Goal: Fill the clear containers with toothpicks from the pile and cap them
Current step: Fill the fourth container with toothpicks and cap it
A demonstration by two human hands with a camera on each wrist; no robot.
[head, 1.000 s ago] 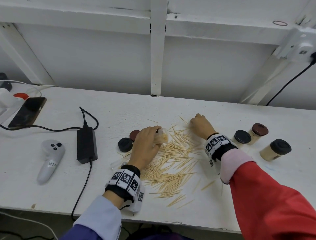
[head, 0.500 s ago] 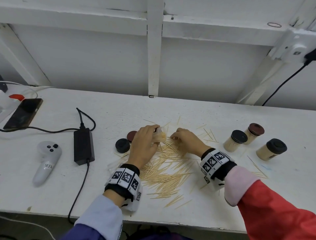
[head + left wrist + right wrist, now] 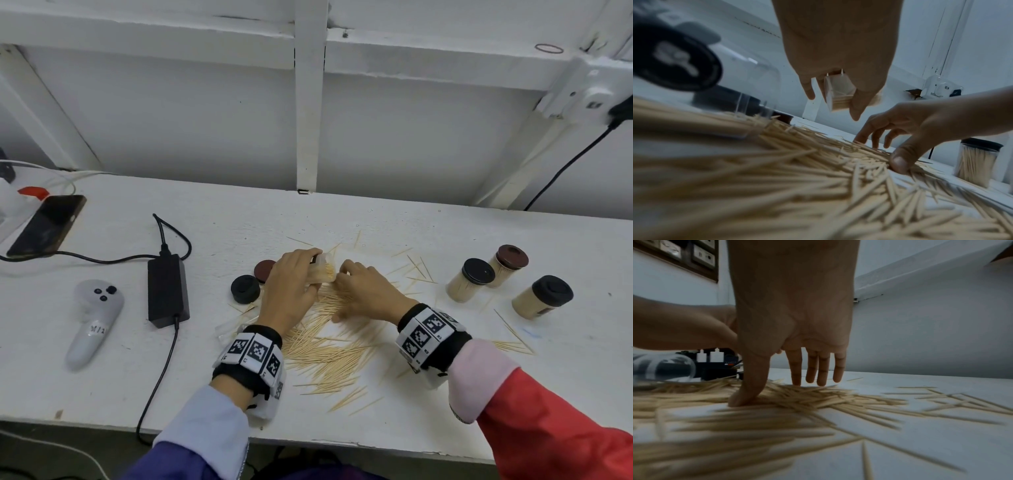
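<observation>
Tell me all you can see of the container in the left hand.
The container is small and clear, plastic by its look, uncapped and partly filled with toothpicks. The left hand grips it from above, tipped on its side, mouth toward the right hand, just above the pile. Its base is hidden.

Person's forearms and hands, head view. The left hand (image 3: pixel 291 284) and the right hand (image 3: pixel 368 294) are bare, without gloves or rings. Each wrist carries a black strap faced with a row of white square tiles bearing black-and-white fiducial patterns: left wristband (image 3: pixel 253 354), right wristband (image 3: pixel 428 334). A white housing hangs beneath each band. The left sleeve (image 3: pixel 205 421) has a pale blue-grey cuff over dark purple-blue fabric; the right sleeve (image 3: pixel 548 421) is red with a pale pink cuff (image 3: pixel 479 377).
</observation>
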